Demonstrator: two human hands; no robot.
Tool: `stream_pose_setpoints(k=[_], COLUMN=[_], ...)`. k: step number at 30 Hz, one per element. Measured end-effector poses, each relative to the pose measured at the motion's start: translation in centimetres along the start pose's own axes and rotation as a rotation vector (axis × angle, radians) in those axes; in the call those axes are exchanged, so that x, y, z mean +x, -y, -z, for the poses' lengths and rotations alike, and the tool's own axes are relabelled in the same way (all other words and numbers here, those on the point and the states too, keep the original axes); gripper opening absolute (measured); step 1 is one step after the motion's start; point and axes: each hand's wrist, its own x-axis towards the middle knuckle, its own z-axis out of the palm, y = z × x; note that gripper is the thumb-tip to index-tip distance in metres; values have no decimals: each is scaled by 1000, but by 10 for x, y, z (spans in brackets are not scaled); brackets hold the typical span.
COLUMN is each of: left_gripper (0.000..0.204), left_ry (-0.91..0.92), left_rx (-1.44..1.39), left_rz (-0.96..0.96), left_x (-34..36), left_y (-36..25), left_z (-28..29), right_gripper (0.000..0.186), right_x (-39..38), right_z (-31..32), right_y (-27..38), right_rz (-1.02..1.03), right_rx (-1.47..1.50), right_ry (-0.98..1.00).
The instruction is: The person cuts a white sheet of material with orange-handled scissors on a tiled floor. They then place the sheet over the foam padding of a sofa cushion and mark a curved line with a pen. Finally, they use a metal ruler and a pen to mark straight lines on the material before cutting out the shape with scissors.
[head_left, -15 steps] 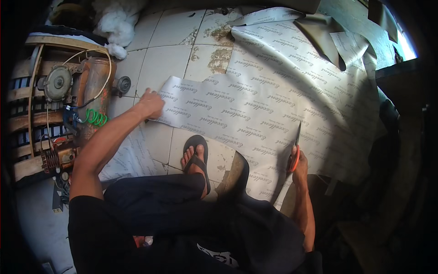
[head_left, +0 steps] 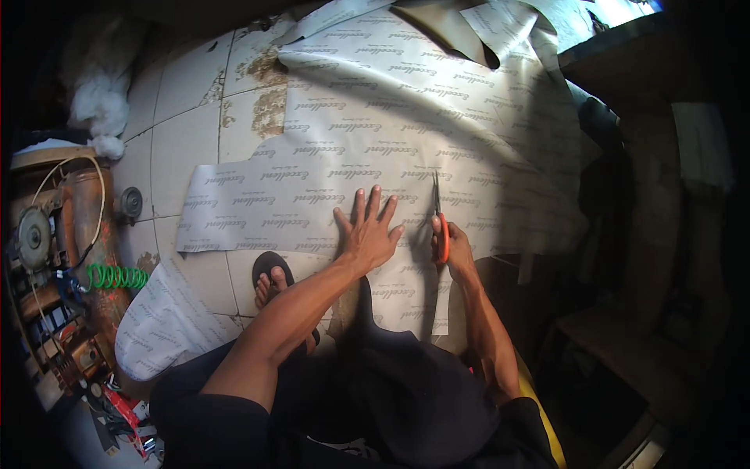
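A pale sheet [head_left: 312, 168] with repeated grey print lies spread over the tiled floor, its upper part folded and showing a dark underside. My left hand [head_left: 367, 234] rests flat on it, fingers spread, just left of the scissors. In my right hand [head_left: 457, 250] are scissors with orange handles [head_left: 442, 234], their blades lying along the sheet and pointing away from me. A narrow strip of sheet [head_left: 441, 305] runs down below the scissors. My left foot [head_left: 273, 277], in a black flip-flop, is beside the sheet's lower edge, partly hidden by my forearm.
At left stand a rusty compressor [head_left: 90, 215] with a green coiled hose [head_left: 116, 275] and some tools [head_left: 125, 414]. White fluffy filling [head_left: 98, 109] lies above it. Another printed piece [head_left: 160, 328] is at lower left. Dark wooden furniture [head_left: 594, 344] borders the right side.
My left hand has moved rightward from the sheet's left end and opened flat near the scissors. The scissors are still in my right hand. The view has shifted, bringing the right side further in.
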Motion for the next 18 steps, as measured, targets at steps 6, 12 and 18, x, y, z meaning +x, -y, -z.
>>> stream_pose_setpoints(k=[6,12,18], left_gripper=[78,86,88], left_ry=[13,20,82], left_rx=[64,110,126], left_rz=[-30,-40,-21], left_x=[-2,-5,-5], left_y=[9,14,6], left_z=[-6,-3,0], right_gripper=[59,61,65], right_x=[0,11,9], right_z=[3,-7,-6], right_y=[-9,8,14], right_rz=[86,38,40], right_rx=[-104,-61,-107], right_ry=[-54,-60,-76])
